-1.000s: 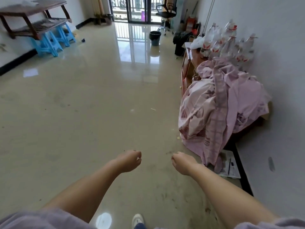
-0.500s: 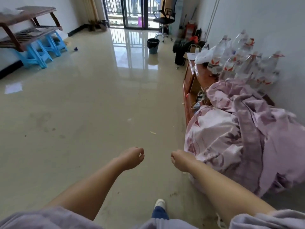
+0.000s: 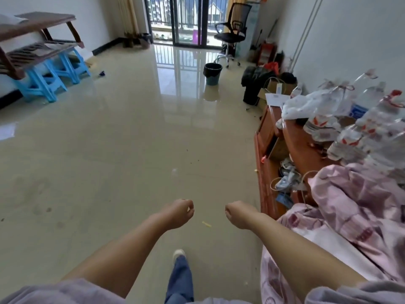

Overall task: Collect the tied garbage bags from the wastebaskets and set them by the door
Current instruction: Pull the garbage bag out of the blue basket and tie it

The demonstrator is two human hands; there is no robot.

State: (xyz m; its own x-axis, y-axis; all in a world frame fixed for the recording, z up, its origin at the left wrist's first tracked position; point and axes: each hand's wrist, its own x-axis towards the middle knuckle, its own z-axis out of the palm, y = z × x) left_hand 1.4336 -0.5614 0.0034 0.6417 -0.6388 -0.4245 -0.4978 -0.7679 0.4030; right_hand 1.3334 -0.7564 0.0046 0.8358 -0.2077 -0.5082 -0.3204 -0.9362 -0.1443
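- Wastebasket [image 3: 212, 73] stands on the floor [image 3: 114, 150] far ahead, toward the balcony door [image 3: 188, 20], with a black bag liner [image 3: 213, 67] folded over its rim; whether that liner is tied cannot be made out at this range.
- A black garbage bag [image 3: 254, 81] slumps on the floor near the right wall, just past the far end of the wooden cabinet [image 3: 266, 163]; its top is too dark and small to tell whether it is knotted; a red bag [image 3: 271, 66] shows just behind it, partly hidden.
- Left hand [image 3: 178, 212] hangs out in front above the floor, fingers curled into a loose fist with nothing in it.
- Right hand [image 3: 238, 213] is beside it, a gap apart, likewise curled and holding nothing.
- Both sleeves are cut off by the lower edge of the view; one shoe [image 3: 178, 253] and a blue trouser leg show between the forearms.
- Plastic bottles [image 3: 350, 128], blurred, crowd the cabinet top toward the wall; pink bedding [image 3: 355, 211] is heaped over the cabinet's near end and hides what lies beneath.
- An office chair [image 3: 231, 34] stands by the door; blue stools [image 3: 54, 77] sit under a dark wooden rack [image 3: 37, 40] at the left wall, the rack cut off by the frame's edge.
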